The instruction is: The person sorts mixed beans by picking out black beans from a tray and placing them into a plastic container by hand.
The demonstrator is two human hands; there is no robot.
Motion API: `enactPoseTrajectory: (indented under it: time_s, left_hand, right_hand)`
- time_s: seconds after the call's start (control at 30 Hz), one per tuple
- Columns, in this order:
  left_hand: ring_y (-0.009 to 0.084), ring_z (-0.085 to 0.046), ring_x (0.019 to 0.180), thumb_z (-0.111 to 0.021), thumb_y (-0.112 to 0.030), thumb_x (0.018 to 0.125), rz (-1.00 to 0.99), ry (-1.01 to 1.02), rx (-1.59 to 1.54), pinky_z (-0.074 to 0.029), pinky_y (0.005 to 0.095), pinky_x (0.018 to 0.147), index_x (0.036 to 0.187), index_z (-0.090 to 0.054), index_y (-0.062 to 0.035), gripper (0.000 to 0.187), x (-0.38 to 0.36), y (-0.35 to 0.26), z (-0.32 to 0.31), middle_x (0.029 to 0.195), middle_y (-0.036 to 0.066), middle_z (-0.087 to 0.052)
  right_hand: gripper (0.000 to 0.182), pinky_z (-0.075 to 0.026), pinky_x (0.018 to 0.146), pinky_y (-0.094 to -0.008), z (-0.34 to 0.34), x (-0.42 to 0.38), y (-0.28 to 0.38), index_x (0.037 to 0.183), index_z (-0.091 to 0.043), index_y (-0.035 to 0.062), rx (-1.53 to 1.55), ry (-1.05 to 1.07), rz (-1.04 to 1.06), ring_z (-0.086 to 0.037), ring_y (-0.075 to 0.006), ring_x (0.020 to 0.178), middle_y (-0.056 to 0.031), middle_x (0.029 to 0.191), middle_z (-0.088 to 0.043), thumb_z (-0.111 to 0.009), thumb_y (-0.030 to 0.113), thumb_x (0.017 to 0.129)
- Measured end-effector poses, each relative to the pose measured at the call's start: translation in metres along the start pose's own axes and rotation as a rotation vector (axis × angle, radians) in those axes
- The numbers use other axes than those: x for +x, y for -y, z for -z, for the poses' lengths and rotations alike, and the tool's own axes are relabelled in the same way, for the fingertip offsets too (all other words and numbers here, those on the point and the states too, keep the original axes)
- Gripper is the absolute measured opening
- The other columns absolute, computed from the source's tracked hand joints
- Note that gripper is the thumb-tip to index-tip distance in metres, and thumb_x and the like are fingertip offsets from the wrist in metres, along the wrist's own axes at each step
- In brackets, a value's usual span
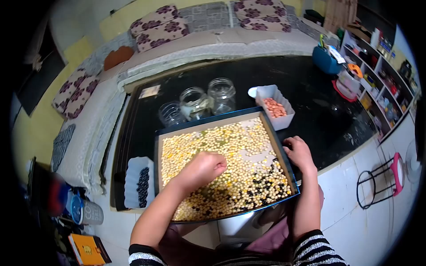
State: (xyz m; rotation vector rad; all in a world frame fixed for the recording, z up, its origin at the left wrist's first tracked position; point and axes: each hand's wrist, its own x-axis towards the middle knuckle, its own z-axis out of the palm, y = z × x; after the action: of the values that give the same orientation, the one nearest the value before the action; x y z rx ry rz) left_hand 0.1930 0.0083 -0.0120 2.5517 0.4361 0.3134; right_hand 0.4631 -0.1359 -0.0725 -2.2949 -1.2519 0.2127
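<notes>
A brown cushion (118, 57), perhaps, lies on the sofa (204, 39).

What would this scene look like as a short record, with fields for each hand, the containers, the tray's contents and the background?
Left hand: curled over the tray; its grip is hidden
Right hand: by the tray's right edge; contact unclear
Left container: ribbed, holding black beans
Right container: holding pinkish pieces
Tray contents: mostly pale beans, with black ones gathered toward the near right
Beyond the tray: three clear jars on a black table
Background: sofa with patterned cushions
</notes>
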Motion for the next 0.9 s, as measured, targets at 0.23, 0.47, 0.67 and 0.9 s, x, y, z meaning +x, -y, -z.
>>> enactPoseTrajectory:
  time_s: [0.23,0.47,0.67,0.9]
  left_hand:
    - [0.0254,-0.062,0.071,-0.061,-0.009,0.075,-0.201,0.082,-0.096,-0.05,0.0329,0.067,0.081,-0.065,-0.0008,0.011,0.083,-0.025,-0.066,0.077,0.014,-0.063]
    - [0.0306,-0.062,0.079,-0.058,-0.004,0.072,-0.19,0.131,-0.039,-0.049,0.0351,0.075,0.087,-0.065,0.0004,0.017,0.112,-0.027,-0.108,0.086,0.016,-0.064]
    - [0.0295,-0.061,0.079,-0.058,-0.004,0.07,-0.286,0.101,-0.024,-0.049,0.0357,0.075,0.085,-0.065,0.0001,0.017,0.115,-0.019,-0.116,0.082,0.015,-0.064]
    - [0.031,-0.061,0.074,-0.057,-0.006,0.071,-0.258,0.161,-0.047,-0.049,0.0367,0.071,0.08,-0.063,0.0001,0.012,0.114,-0.019,-0.114,0.079,0.017,-0.063]
  right_hand:
    - [0.026,-0.043,0.086,-0.0369,0.005,-0.003,-0.003,0.098,-0.062,0.0052,0.027,0.045,0.006,-0.052,-0.029,0.1,-0.0134,0.097,-0.057,-0.06,0.021,0.078]
    - [0.028,-0.042,0.088,-0.0365,0.01,-0.007,-0.007,0.101,-0.061,0.0043,0.091,0.07,-0.002,-0.052,-0.0288,0.102,-0.0136,0.1,-0.057,-0.06,0.02,0.078]
    - [0.027,-0.042,0.088,-0.0358,0.013,-0.009,-0.007,0.101,-0.061,0.0039,0.102,0.072,0.003,-0.052,-0.0279,0.102,-0.0132,0.101,-0.057,-0.06,0.019,0.078]
    - [0.028,-0.042,0.088,-0.0358,0.014,-0.01,-0.006,0.1,-0.061,0.0032,0.088,0.071,0.005,-0.052,-0.0276,0.102,-0.0128,0.1,-0.057,-0.06,0.019,0.078]
